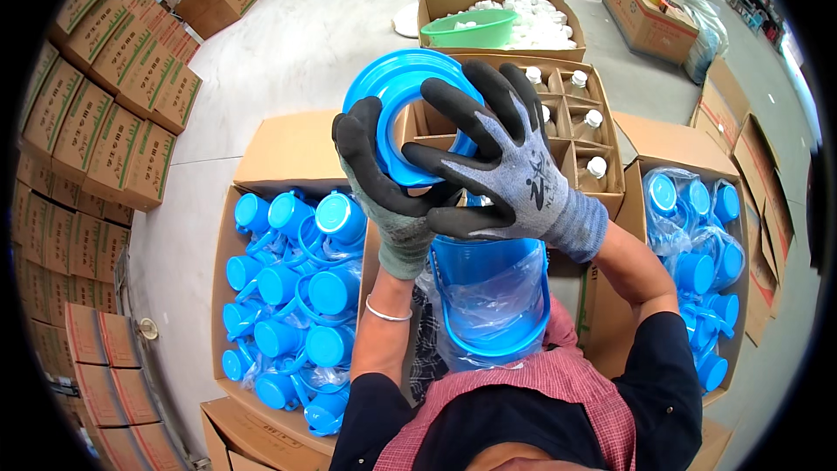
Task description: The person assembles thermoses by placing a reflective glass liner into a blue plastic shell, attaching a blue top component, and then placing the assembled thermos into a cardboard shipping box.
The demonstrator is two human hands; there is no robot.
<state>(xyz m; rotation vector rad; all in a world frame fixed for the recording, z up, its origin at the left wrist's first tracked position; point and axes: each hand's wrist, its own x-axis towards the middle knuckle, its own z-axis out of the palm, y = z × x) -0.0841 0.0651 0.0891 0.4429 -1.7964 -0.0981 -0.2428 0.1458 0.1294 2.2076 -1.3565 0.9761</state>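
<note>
A blue plastic ring [370, 80] with a broad flared rim and a wide hole is held up in front of me, between both gloved hands. My left hand [377, 176], in a grey-and-black glove, grips its left side and lower edge. On the other side, my right hand [506, 161] closes on the ring with its black-coated fingers curled over the edge. Below the hands, a blue plastic bucket [488, 275] rests against my lap, with clear plastic film in and around it. My wrists hide part of the bucket's far end.
To the left stands a carton [223, 283] of blue cup-like pieces; another carton [741, 296] of them is on the right. Ahead, a divided box [571, 153] holds capped bottles. Beyond it, a box holds white pieces and a green basin [471, 28]. Stacked cartons [87, 135] line the left.
</note>
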